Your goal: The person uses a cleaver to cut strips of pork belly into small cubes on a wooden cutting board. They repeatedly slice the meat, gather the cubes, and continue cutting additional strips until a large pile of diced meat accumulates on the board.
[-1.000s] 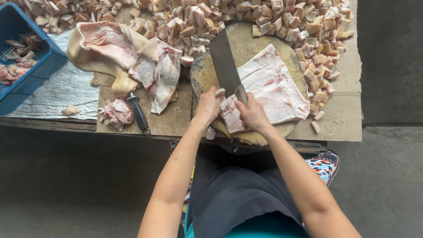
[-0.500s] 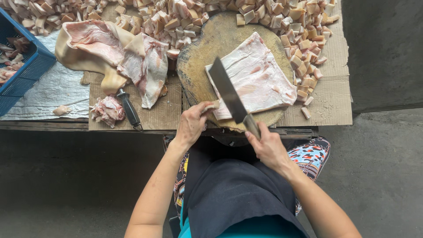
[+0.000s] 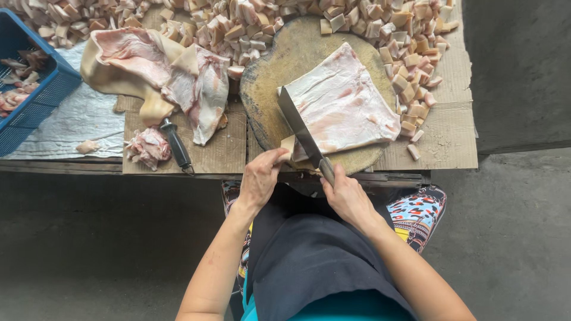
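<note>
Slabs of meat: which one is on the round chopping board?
The flat pale slab under the cleaver; the other slabs lie draped on cardboard to the left.

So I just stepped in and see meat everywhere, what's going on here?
A person is cutting a slab of pork fat on a round wooden chopping block. The right hand grips a cleaver whose blade lies along the slab's left edge; the left hand holds a small cut piece beside it. Diced cubes are heaped behind, more slabs and a smaller knife lie to the left.
</note>
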